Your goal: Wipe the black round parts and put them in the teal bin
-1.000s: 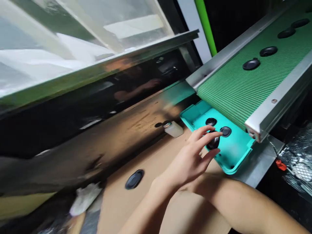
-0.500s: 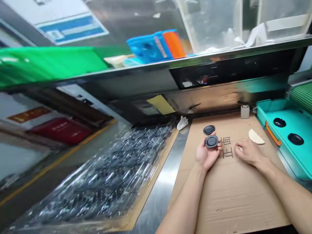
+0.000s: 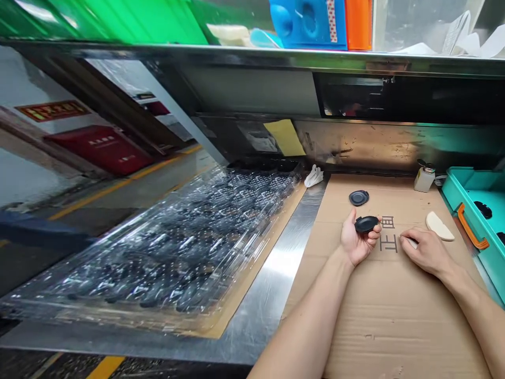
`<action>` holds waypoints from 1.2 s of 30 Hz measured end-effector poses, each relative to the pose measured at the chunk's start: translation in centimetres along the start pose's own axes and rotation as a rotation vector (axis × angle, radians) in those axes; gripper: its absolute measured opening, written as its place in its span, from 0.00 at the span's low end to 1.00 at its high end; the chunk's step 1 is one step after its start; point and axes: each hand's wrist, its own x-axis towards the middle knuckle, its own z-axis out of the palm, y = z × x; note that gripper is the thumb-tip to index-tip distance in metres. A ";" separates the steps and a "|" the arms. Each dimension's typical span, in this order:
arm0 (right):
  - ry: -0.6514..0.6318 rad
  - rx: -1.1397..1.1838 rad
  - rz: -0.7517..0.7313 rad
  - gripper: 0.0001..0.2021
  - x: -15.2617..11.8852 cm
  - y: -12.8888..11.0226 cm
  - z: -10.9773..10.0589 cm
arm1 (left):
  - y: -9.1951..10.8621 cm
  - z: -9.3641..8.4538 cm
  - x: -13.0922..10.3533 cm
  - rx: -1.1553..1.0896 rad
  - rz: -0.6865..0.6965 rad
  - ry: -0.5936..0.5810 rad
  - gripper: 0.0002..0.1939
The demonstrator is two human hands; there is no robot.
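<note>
My left hand (image 3: 355,245) is closed around a black oval plastic cap (image 3: 366,224), held tilted a little above the cardboard sheet (image 3: 366,310). A similar black cap (image 3: 359,198) lies on the cardboard just beyond that hand. My right hand (image 3: 428,251) rests on the cardboard to the right with its fingers curled in. Something small and pale shows at its fingertips, too little of it to name. Close beyond my right hand lies a cream half-round pad (image 3: 439,226). Dark handwritten characters (image 3: 389,243) are on the cardboard between both hands.
Clear plastic trays (image 3: 169,247) filled with black parts stand at the left. A teal bin (image 3: 469,200) with an orange latch and black pieces is at the right. A small bottle (image 3: 424,178) and a crumpled white wad (image 3: 314,176) sit at the back, under a metal shelf (image 3: 252,58).
My left hand has turned the black cap from facing up to a tilted, edge-on pose. The view has swung left and down, so everything sits further right and the teal bin is partly cut off.
</note>
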 end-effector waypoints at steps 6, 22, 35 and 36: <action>0.010 0.009 0.006 0.11 0.0 -0.1 0.0 | -0.3 0.1 0.1 -0.001 -0.024 0.032 0.37; -0.011 -0.036 -0.019 0.12 0.0 0.0 -0.1 | -1.1 0.1 -0.7 -0.106 0.116 -0.115 0.22; -0.011 -0.038 -0.036 0.12 0.0 0.3 -0.1 | -0.8 0.4 -0.5 -0.124 0.142 -0.123 0.17; -0.012 -0.037 -0.035 0.12 0.0 0.3 -0.1 | -0.8 0.4 -0.5 -0.115 0.153 -0.119 0.18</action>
